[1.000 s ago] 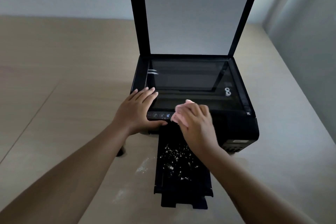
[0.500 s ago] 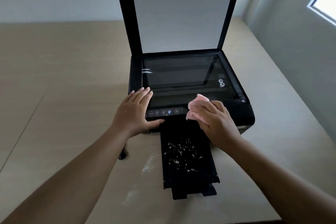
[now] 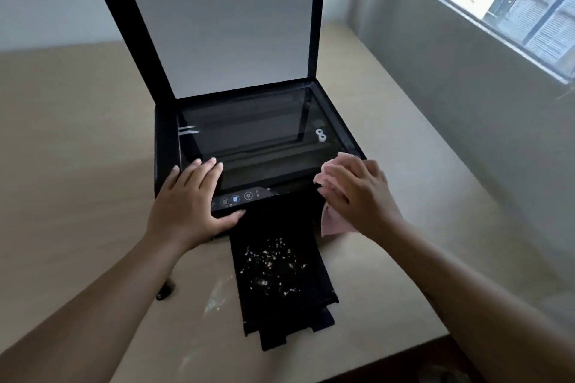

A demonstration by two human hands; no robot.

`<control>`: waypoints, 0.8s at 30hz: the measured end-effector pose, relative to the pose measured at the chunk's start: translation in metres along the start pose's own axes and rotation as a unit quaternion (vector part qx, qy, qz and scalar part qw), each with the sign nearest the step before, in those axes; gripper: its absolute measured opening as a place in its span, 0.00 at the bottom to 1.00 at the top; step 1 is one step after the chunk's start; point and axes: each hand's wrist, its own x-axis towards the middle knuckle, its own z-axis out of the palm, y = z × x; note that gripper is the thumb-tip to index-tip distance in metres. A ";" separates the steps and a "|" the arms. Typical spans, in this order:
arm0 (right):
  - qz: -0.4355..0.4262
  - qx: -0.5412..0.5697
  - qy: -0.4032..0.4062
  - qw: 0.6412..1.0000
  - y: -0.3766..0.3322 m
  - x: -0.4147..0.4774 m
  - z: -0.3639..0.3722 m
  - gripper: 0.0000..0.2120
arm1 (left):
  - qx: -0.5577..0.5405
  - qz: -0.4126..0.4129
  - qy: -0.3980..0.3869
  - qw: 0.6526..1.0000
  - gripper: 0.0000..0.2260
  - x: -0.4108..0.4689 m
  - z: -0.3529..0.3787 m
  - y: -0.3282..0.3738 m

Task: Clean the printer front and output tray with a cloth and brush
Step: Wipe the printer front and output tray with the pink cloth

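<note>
A black printer [image 3: 165, 146] stands on the table with its scanner lid [image 3: 217, 25] raised and the glass bare. Its black output tray [image 3: 308, 305] juts toward me, strewn with pale crumbs [image 3: 273, 267]. My left hand [image 3: 189, 205] lies flat on the front left corner, thumb on the front edge beside the button panel [image 3: 239, 198]. My right hand [image 3: 357, 196] presses a pink cloth [image 3: 334, 224] against the printer's front right corner. A small dark object [image 3: 164, 292], possibly the brush, peeks out from under my left forearm.
The beige table [image 3: 77, 134] carries pale dust smears [image 3: 214, 301] left of the tray. A grey wall with a window [image 3: 516, 0] rises close on the right. The table's near edge [image 3: 404, 354] lies just beyond the tray's tip.
My right hand has slid the pink cloth rightward along the printer front, from the middle to the right corner. The left hand has stayed put. The view has swung right, revealing the window.
</note>
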 end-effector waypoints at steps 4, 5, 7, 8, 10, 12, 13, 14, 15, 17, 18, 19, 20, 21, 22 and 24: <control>0.034 0.013 0.077 0.996 0.015 0.001 0.000 0.09 | 0.008 0.004 0.006 1.000 0.44 0.002 0.002 0.000; 0.018 0.011 0.066 0.998 0.013 -0.003 0.004 0.09 | 0.006 0.005 0.008 1.000 0.44 0.002 0.002 0.001; -0.028 0.002 0.025 0.999 0.012 -0.006 0.010 0.10 | 0.001 0.007 0.007 1.000 0.44 0.003 0.000 0.002; -0.026 0.003 0.020 0.999 0.012 -0.005 0.010 0.10 | -0.004 0.009 0.003 1.000 0.44 0.003 0.000 0.002; 0.005 0.021 0.050 0.999 0.010 0.001 0.008 0.09 | -0.020 0.010 -0.007 1.000 0.44 0.002 -0.002 0.001; -0.005 0.049 0.053 0.997 -0.003 0.003 0.010 0.09 | -0.028 0.017 -0.016 0.999 0.43 -0.001 -0.005 -0.001; -0.040 0.064 0.024 0.997 -0.013 0.003 0.011 0.09 | -0.027 0.023 -0.017 0.999 0.42 -0.004 -0.006 -0.004; -0.080 0.082 -0.009 0.993 -0.022 0.002 0.012 0.09 | -0.025 0.029 -0.013 0.999 0.41 -0.008 -0.008 -0.006; -0.104 0.107 -0.031 0.988 -0.031 0.002 0.010 0.09 | -0.026 0.034 -0.005 0.999 0.40 -0.014 -0.010 -0.008; -0.080 0.199 -0.041 0.976 -0.056 0.005 0.003 0.07 | -0.042 0.017 0.026 0.999 0.38 -0.031 -0.014 -0.011; -0.057 0.261 -0.048 0.962 -0.070 0.007 0.000 0.05 | -0.059 -0.002 0.046 0.997 0.37 -0.039 -0.015 -0.009; -0.059 0.324 -0.070 0.942 -0.087 0.008 0.000 0.04 | -0.074 -0.025 0.065 0.995 0.37 -0.051 -0.017 -0.011; -0.074 0.377 -0.103 0.917 -0.104 0.008 0.003 0.04 | -0.082 -0.040 0.081 0.993 0.36 -0.063 -0.018 -0.012; -0.082 0.417 -0.144 0.894 -0.119 0.007 0.007 0.03 | -0.087 -0.048 0.091 0.991 0.35 -0.074 -0.020 -0.015; -0.080 0.446 -0.181 0.873 -0.136 0.006 0.013 0.04 | -0.091 -0.056 0.094 0.990 0.35 -0.087 -0.022 -0.021; -0.056 0.473 -0.229 0.849 -0.165 0.005 0.028 0.04 | -0.111 -0.074 0.088 0.987 0.33 -0.113 -0.026 -0.033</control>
